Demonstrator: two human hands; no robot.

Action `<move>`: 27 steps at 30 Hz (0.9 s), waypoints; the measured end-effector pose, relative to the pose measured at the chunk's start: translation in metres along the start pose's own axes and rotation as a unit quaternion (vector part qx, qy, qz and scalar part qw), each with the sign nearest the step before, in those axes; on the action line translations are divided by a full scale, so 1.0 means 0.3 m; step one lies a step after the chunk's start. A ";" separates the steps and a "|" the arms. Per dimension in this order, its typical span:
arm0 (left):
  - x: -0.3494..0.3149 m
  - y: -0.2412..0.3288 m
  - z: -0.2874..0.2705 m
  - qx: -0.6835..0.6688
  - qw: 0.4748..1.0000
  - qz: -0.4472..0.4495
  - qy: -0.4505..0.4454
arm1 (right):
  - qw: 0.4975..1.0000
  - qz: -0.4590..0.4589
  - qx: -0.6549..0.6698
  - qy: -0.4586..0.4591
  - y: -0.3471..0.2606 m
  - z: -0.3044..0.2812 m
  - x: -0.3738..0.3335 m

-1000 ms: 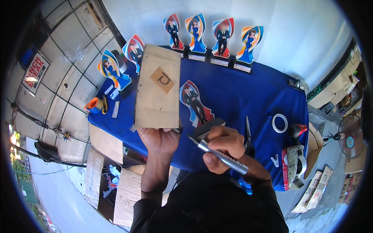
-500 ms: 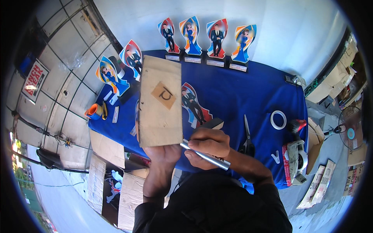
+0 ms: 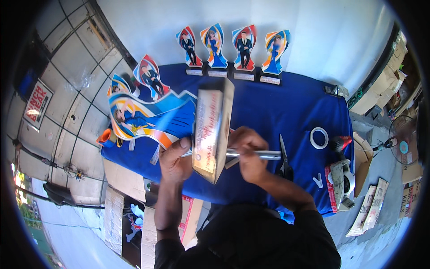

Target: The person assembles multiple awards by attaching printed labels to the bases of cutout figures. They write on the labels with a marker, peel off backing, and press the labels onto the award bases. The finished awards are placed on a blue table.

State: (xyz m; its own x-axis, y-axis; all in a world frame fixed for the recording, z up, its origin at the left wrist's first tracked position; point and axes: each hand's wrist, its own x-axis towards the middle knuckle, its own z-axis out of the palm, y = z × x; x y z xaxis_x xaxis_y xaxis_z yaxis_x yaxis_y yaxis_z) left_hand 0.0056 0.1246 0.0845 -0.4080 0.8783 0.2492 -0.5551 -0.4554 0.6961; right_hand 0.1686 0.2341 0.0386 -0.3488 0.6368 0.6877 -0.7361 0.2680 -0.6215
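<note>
A cut-out trophy with a figure in a blue dress lies sideways in front of me. Its box-shaped base shows a shiny label and a plain brown underside edge. My left hand grips it where the panel meets the base, thumb toward the label. Closed around a slim silver pen-like tool is my right hand, just right of the base. The tool passes behind the base, and a thin bright end shows near my left thumb. Whether it touches the base I cannot tell.
Several similar trophies stand along the back of the blue-clothed table. On the right are scissors, a white tape roll, a red-tipped tool and a tape dispenser. An orange roll sits at the left edge.
The trophy has been turned from its brown underside to its labelled side, with the figure panel now pointing left. My right hand has moved up and right, and the silver tool now lies nearly level.
</note>
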 end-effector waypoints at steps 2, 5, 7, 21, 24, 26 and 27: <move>0.049 0.062 -0.001 0.165 0.986 -0.027 -0.009 | 0.996 -0.048 -0.059 0.044 -0.017 -0.065 0.085; 0.125 0.096 -0.013 0.422 0.895 -0.125 -0.073 | 0.987 0.055 -0.136 0.063 -0.087 -0.138 0.171; 0.212 0.052 -0.022 0.556 0.812 -0.038 -0.172 | 0.960 0.123 -0.248 -0.050 -0.103 -0.190 0.246; 0.649 -0.171 -0.435 0.596 0.767 0.177 0.158 | 0.935 0.207 -0.286 -0.017 0.610 -0.296 0.569; 0.573 -0.212 -0.587 0.660 0.677 0.242 0.218 | 0.918 0.208 -0.336 -0.023 0.836 -0.269 0.662; 0.483 -0.256 -0.669 0.712 0.614 0.176 0.291 | 0.919 0.194 -0.342 -0.034 0.991 -0.237 0.714; 0.436 -0.277 -0.703 0.725 0.597 0.146 0.310 | 0.922 0.175 -0.342 -0.040 1.065 -0.221 0.733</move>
State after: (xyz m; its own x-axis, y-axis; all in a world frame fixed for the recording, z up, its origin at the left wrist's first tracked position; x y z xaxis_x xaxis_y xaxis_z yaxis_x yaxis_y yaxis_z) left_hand -0.1545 0.2465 -0.0827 -0.7727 0.3655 0.5190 0.6345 0.4239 0.6463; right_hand -0.1048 0.5075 -0.0336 -0.5575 0.7229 0.4081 -0.0418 0.4666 -0.8835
